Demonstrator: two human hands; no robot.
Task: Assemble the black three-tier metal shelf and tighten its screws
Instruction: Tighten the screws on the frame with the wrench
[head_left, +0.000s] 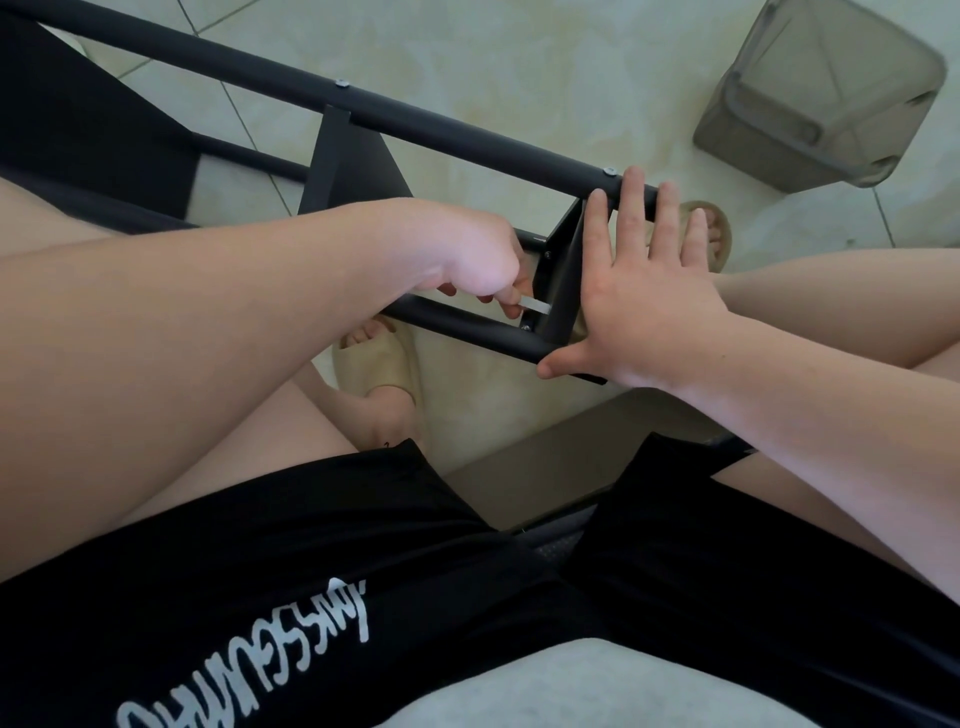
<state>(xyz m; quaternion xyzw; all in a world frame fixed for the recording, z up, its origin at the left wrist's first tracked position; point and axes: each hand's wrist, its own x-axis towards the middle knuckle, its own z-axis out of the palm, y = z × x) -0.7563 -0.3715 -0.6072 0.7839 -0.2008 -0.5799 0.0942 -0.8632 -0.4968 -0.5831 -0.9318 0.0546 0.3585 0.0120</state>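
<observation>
The black metal shelf (426, 130) lies on its side across the floor, two long tubes running from upper left to lower right with dark panels between them. My left hand (467, 254) reaches between the tubes and pinches a small silver hex key (535, 305), its tip at a screw (525, 327) on the near tube beside the end panel. My right hand (644, 291) lies flat with fingers spread over the shelf's end, fingertips on the far tube and thumb on the near tube. Two screw heads (609, 171) show on the far tube.
A translucent grey bin (821, 98) stands on the pale tiled floor at upper right. My feet in beige slippers (384, 364) sit under and beyond the shelf. My legs and black shorts fill the lower view, close to the frame.
</observation>
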